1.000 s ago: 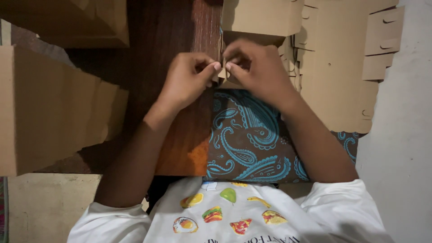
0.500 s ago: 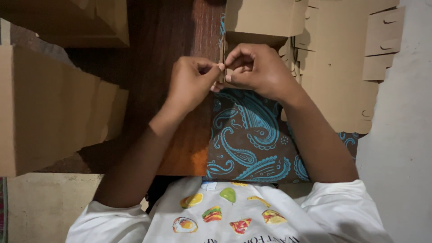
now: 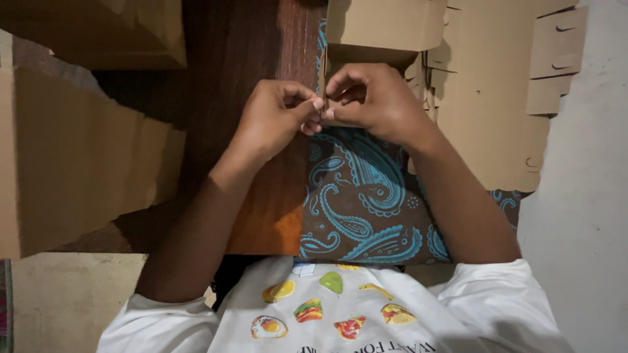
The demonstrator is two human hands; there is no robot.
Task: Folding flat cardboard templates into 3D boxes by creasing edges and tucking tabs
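One small brown cardboard piece, plain and creased, stands just beyond the far edge of the blue paisley cloth. The left hand and right hand meet above that cloth, fingertips pressed together, pinching the piece's near edge.

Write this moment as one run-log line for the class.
left hand: pinching cardboard piece | right hand: pinching same piece | beneath: paisley cloth, wooden table | right: flat cardboard stack

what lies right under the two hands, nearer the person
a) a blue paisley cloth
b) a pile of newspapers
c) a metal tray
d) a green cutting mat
a: the left hand and right hand pinch a small cardboard piece above the blue paisley cloth, which covers part of the wooden table.
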